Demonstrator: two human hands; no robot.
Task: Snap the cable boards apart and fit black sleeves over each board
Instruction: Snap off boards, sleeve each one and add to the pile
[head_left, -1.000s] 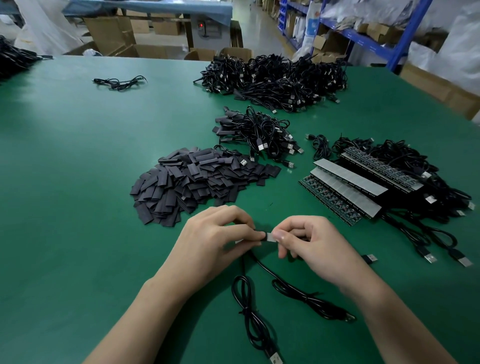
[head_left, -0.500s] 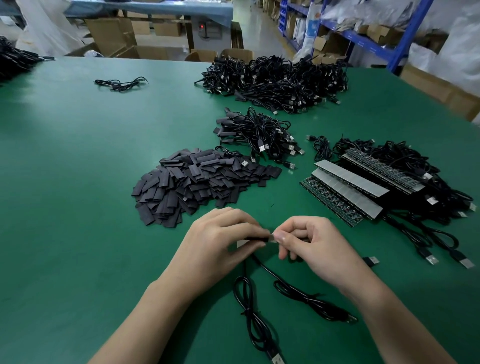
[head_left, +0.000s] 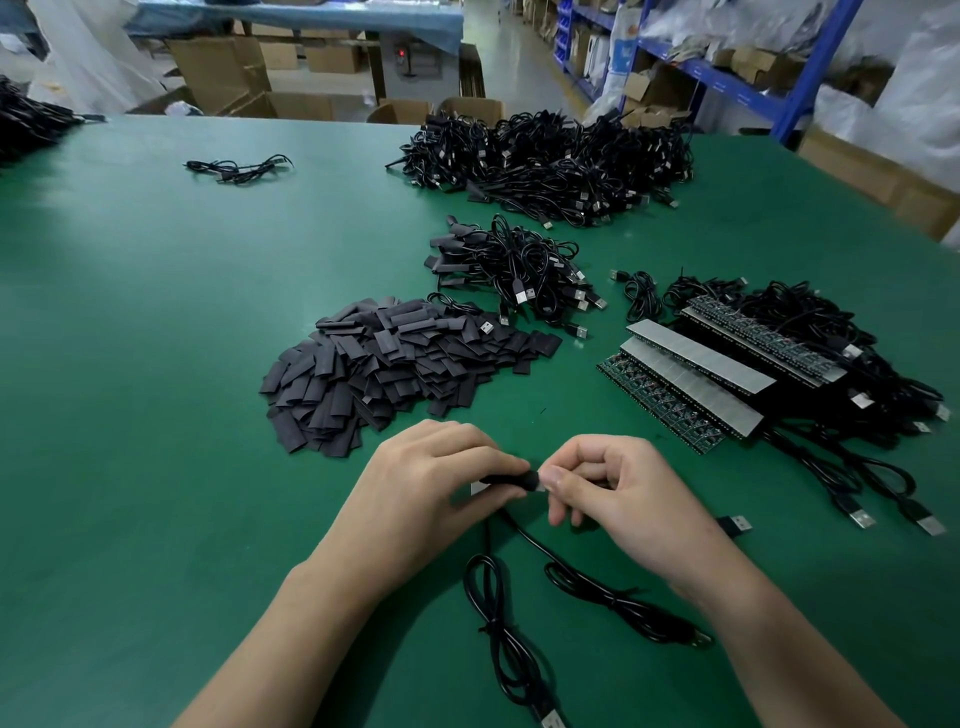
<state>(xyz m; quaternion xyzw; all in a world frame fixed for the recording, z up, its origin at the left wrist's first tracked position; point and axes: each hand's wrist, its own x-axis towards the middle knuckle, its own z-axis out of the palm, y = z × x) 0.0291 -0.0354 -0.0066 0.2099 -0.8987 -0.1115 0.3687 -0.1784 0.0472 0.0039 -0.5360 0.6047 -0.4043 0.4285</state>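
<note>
Pinching one black sleeve (head_left: 506, 479), left hand (head_left: 426, 493) meets right hand (head_left: 618, 493).

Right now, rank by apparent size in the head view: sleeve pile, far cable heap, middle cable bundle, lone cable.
Sleeve pile and far cable heap: alike, heap farther, unranked.
Middle cable bundle.
Lone cable.

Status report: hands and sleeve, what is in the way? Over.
Left hand pinches black sleeve. Right hand pinches board at sleeve mouth. Nothing in the way.

The black sleeve (head_left: 506, 478) now covers more of the board (head_left: 477, 488).
</note>
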